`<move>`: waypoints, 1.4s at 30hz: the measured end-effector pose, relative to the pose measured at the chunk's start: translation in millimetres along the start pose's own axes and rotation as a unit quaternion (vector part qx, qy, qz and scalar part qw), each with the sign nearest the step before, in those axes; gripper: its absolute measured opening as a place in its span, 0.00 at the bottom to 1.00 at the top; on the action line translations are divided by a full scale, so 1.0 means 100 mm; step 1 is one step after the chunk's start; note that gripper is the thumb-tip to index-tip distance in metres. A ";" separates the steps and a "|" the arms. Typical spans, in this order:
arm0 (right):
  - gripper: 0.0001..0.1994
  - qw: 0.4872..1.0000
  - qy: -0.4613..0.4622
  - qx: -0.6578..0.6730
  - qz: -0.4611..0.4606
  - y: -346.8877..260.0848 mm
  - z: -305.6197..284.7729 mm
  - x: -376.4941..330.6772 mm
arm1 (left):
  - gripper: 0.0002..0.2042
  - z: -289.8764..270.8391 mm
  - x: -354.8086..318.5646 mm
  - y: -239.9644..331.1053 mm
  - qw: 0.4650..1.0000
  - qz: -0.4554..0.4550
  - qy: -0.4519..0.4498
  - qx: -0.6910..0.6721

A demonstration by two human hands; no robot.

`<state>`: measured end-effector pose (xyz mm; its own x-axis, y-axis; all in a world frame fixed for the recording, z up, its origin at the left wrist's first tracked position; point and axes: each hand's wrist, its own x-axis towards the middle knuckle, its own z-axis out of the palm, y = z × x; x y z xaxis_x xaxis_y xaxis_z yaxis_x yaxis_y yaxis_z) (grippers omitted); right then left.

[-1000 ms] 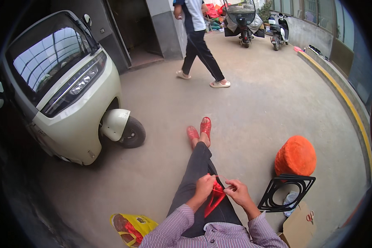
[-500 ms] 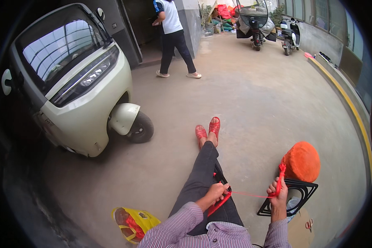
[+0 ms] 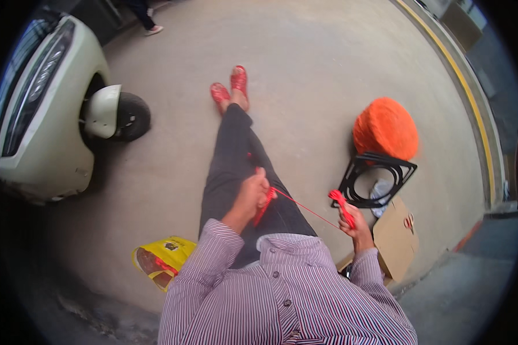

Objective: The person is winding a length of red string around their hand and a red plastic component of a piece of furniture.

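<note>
While the left hand point(image 3: 253, 194) grips a ridged red strip point(image 3: 263, 211), the right hand point(image 3: 357, 222) clenches a bundled red-cord hank point(image 3: 342, 206) — probably light, soft, slippery, best held mid-bundle.

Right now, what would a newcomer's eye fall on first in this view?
Probably the drum-shaped, fuzzy orange object on the floor at right, touching or very near a flat black openwork frame. Next, the thin red cord running straight from the left hand to the right hand over the lap, then the glossy white vehicle at far left.
</note>
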<state>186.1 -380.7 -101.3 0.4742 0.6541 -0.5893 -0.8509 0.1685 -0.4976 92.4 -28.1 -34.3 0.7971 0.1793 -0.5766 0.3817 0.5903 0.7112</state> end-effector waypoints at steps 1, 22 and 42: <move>0.12 0.998 0.057 -0.005 -0.021 0.08 0.03 0.07 | 0.22 0.03 -0.03 0.00 0.999 0.028 0.014 0.024; 0.16 0.959 -0.058 -0.252 -0.116 -0.29 1.42 0.91 | 0.11 -0.07 -0.14 0.33 0.772 0.424 0.091 0.464; 0.13 0.918 -0.298 -0.029 -0.259 -0.56 2.00 -0.06 | 0.10 -0.01 0.08 -0.49 0.973 0.106 0.008 0.206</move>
<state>185.2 -247.1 57.1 0.5899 0.7872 0.1800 -0.5245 0.5430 -0.6557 80.2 -54.7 -73.9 0.8723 0.2757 -0.4038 0.3679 0.1739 0.9134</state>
